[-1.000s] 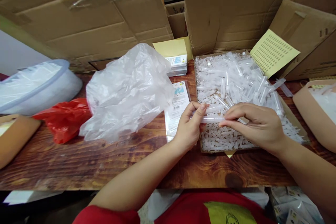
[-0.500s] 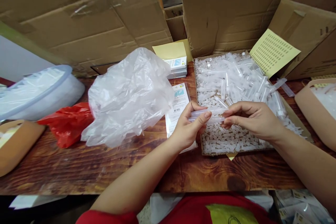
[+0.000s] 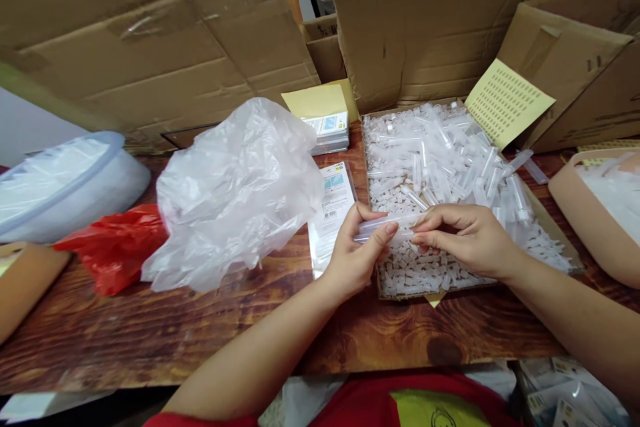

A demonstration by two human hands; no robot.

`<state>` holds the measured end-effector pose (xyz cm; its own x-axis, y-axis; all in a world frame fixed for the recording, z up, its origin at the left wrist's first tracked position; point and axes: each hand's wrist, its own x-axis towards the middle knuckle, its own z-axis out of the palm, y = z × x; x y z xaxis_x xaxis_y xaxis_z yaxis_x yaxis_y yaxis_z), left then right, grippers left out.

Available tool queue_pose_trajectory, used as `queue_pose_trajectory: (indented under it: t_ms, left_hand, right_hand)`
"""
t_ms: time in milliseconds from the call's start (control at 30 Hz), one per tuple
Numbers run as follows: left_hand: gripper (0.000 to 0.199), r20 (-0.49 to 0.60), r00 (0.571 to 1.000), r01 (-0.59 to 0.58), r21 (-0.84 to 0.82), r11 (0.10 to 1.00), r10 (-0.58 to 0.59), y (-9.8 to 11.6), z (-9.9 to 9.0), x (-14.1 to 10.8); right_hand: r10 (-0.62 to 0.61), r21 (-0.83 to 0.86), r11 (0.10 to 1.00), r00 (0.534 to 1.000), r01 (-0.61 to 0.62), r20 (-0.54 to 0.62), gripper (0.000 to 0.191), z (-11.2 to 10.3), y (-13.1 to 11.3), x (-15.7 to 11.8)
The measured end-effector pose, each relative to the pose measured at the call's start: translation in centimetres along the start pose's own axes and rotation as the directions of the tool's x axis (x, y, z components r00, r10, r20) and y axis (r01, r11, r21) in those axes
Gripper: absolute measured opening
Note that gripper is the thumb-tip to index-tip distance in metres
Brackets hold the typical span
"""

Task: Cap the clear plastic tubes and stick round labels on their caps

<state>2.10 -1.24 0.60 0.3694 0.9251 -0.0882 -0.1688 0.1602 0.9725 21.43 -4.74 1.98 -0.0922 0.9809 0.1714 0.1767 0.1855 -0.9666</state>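
A translucent plastic tube lies crosswise in my left hand, thumb on top and fingers curled beneath. At the tube's right end, my right hand is closed in a pinch; what sits between its fingertips is partly hidden. Both hands are above the front half of a shallow cardboard tray. Many clear plastic tubes are heaped at the tray's back, with small whitish plastic pieces spread across its front. Left of the tray, a printed card in a clear sleeve lies partly behind my left hand.
Crumpled clear plastic and a red bag lie leftward, beside a blue-rimmed basin. Stacked cards stand behind. A yellow sticker sheet leans by a cardboard box; a beige bin is at right.
The view has shifted slightly, so the table items appear a little further left and lower. Both hands keep their hold around the tube, with almost no change of pose.
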Motion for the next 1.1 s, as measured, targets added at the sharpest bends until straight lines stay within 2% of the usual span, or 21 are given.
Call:
queue_pose_trajectory:
  t_ms: [167,233,367,467,533,567,600,667,733,833,933,1100]
  left_hand:
    - [0.059,-0.046,0.999,0.016,0.005,1.0,-0.016,0.1,0.4,-0.2]
    - [0.06,-0.053,0.997,0.048,-0.027,0.999,-0.049,-0.2,0.7,-0.3]
    - [0.059,-0.074,0.994,0.073,-0.077,0.994,-0.079,-0.8,1.3,-0.3]
    - [0.059,-0.135,0.989,0.039,-0.132,0.99,-0.057,-1.1,1.2,0.0]
    - [0.06,-0.176,0.984,0.004,-0.152,0.988,-0.03,-1.2,0.9,0.3]
    - [0.06,-0.188,0.982,-0.004,-0.159,0.987,-0.026,-1.3,0.8,0.5]
    - [0.06,-0.194,0.981,-0.006,-0.167,0.986,-0.027,-1.4,0.8,0.6]
    - [0.061,-0.187,0.982,0.002,-0.179,0.984,-0.036,-1.5,0.7,0.7]
    - [0.061,-0.174,0.984,0.006,-0.183,0.983,-0.039,-1.6,0.8,0.7]
    - [0.062,-0.174,0.984,0.013,-0.188,0.982,-0.046,-1.7,0.9,0.8]
    - [0.063,-0.17,0.983,0.038,-0.196,0.98,-0.072,-1.8,0.9,1.0]
    - [0.062,-0.154,0.986,0.029,-0.19,0.981,-0.059,-2.0,0.9,1.3]
  right_hand:
    - [0.043,0.001,0.999,0.997,-0.043,0.057,0.024,-0.5,-0.1,0.2]
    - [0.029,-0.089,0.996,0.989,-0.016,0.143,0.023,-1.7,-0.7,0.3]
    - [0.003,-0.326,0.938,0.935,0.121,0.355,0.019,-5.5,-1.8,1.1]
    - [-0.095,-0.547,0.797,0.948,0.255,0.304,0.016,-7.3,-1.3,3.6]
    - [-0.218,-0.703,0.636,0.948,0.319,0.233,0.014,-7.1,-0.5,5.9]
    - [-0.228,-0.763,0.556,0.943,0.329,0.24,0.015,-6.7,0.0,7.1]
    - [-0.202,-0.822,0.474,0.948,0.316,0.248,0.017,-6.1,0.3,8.3]
    - [-0.053,-0.898,0.302,0.946,0.319,0.319,0.023,-4.8,0.8,10.4]
    - [0.06,-0.916,0.209,0.93,0.344,0.363,0.026,-3.7,0.9,11.7]
    - [0.146,-0.925,0.141,0.916,0.354,0.373,0.029,-3.0,0.9,12.9]
    - [0.235,-0.945,0.085,0.915,0.317,0.328,0.025,-3.2,1.1,13.8]
    - [0.336,-0.964,0.084,0.904,0.251,0.264,0.031,-3.7,1.8,15.1]
